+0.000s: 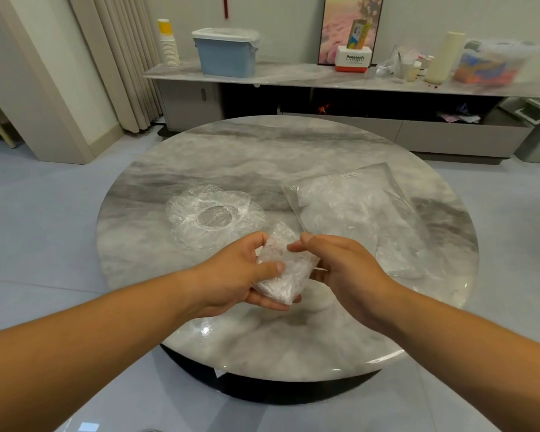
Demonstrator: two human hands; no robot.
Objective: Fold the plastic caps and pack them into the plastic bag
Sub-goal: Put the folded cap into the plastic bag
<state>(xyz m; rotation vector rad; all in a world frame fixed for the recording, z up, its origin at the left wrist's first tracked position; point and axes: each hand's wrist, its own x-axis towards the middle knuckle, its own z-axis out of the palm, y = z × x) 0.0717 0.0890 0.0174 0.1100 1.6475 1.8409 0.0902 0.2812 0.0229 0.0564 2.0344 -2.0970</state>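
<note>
A folded clear plastic cap is held above the near half of the round marble table. My left hand grips it from the left, thumb on top and fingers underneath. My right hand pinches its right edge with curled fingers. Another clear cap lies spread open on the table to the left, its elastic opening facing up. A clear plastic bag with several caps inside lies flat on the right side of the table.
Behind the table runs a low marble-topped cabinet carrying a blue lidded box, stacked paper cups, a white and red box and other clutter. Grey tiled floor surrounds the table.
</note>
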